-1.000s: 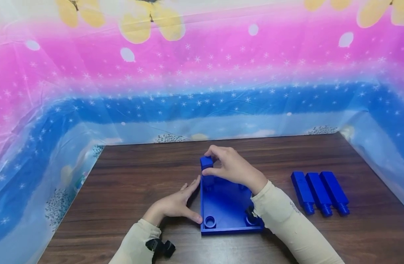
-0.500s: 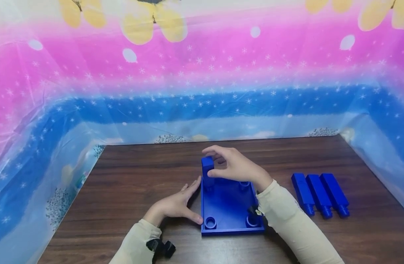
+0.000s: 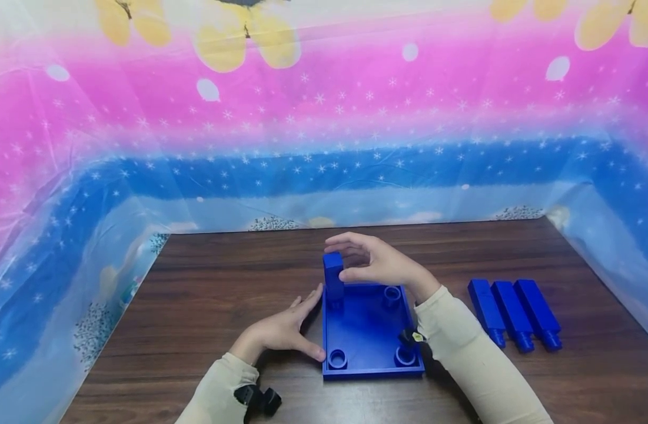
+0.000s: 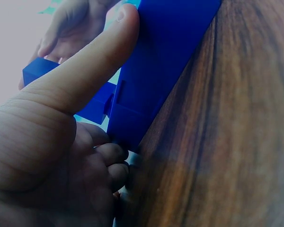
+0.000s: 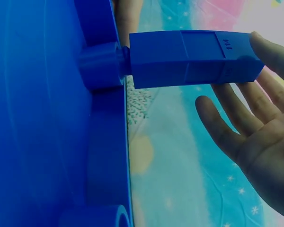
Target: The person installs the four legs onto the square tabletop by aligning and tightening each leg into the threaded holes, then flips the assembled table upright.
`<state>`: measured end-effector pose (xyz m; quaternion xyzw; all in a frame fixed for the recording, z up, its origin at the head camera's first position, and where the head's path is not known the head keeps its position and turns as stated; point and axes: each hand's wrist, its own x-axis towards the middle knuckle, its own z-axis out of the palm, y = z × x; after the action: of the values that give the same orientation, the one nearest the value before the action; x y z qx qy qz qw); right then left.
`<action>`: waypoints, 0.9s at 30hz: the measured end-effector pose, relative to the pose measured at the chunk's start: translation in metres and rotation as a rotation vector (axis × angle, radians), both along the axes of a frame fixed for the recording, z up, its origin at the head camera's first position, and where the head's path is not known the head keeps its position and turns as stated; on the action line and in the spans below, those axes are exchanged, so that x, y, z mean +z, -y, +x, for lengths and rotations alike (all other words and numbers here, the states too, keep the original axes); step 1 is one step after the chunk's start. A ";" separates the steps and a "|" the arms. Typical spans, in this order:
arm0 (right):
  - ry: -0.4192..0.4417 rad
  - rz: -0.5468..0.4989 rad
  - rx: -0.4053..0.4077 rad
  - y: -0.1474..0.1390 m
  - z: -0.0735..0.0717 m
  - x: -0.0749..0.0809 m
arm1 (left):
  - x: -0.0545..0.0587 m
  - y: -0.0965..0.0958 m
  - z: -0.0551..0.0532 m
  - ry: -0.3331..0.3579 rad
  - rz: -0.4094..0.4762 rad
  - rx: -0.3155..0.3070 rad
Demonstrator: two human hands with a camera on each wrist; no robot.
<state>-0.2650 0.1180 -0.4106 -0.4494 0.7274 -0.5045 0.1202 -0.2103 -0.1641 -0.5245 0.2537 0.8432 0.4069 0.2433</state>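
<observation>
Well, left hand (image 3: pixel 281 327): is resting against the left side of the tray (image 3: pixel 366 330), thumb near the close corner and fingers reaching toward the far one, with a wide gap between them; probably this spread is steadying the tray without covering its cups
Right hand (image 3: pixel 382 265): is lying around the upper end of the standing leg (image 3: pixel 332 282), fingers stretched out and parted rather than squeezing, the thumb seeming to be touching the leg; such a loose pose is perhaps guarding it against tipping
Standing leg: is rising close to upright from the far-left cup, with a narrow neck showing between cup and block in the right wrist view; how firmly it is sitting there, I cannot tell
Tray: is lying flat on the surface (image 3: pixel 223 265), its hollow side facing up, so the far-right cup (image 3: pixel 392 296), near-left cup (image 3: pixel 337 358) and near-right cup (image 3: pixel 405 355) are facing upward
Spare legs: the first (image 3: pixel 485 306), second (image 3: pixel 511 309) and third (image 3: pixel 537 307) are lying in a row to the right, narrow ends pointing toward the person, likely for an easy pick-up by the right hand
Backdrop: a patterned cloth (image 3: pixel 324 118) is hanging behind the surface, apparently screening off the room
</observation>
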 end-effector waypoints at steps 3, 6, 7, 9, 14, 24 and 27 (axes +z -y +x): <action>0.009 -0.004 -0.006 0.001 -0.001 -0.002 | 0.000 0.000 0.000 0.000 0.001 0.003; 0.020 -0.014 -0.006 0.003 -0.001 -0.003 | 0.001 0.000 0.000 0.006 0.002 0.008; 0.024 -0.018 -0.007 0.004 -0.001 -0.003 | 0.001 0.000 0.000 0.008 0.001 0.009; 0.031 -0.024 -0.009 0.004 0.000 -0.003 | 0.000 0.000 0.001 0.006 0.000 0.009; 0.042 -0.004 -0.035 0.005 0.002 -0.005 | -0.003 0.000 0.001 0.001 0.001 -0.002; -0.013 0.054 -0.105 0.007 0.005 -0.007 | -0.002 0.000 0.002 -0.005 0.010 -0.008; -0.015 0.050 -0.101 0.008 0.005 -0.005 | -0.002 0.000 -0.001 -0.012 0.013 -0.009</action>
<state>-0.2601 0.1099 -0.4153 -0.4128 0.7624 -0.4881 0.1006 -0.2108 -0.1638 -0.5265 0.2613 0.8409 0.4096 0.2383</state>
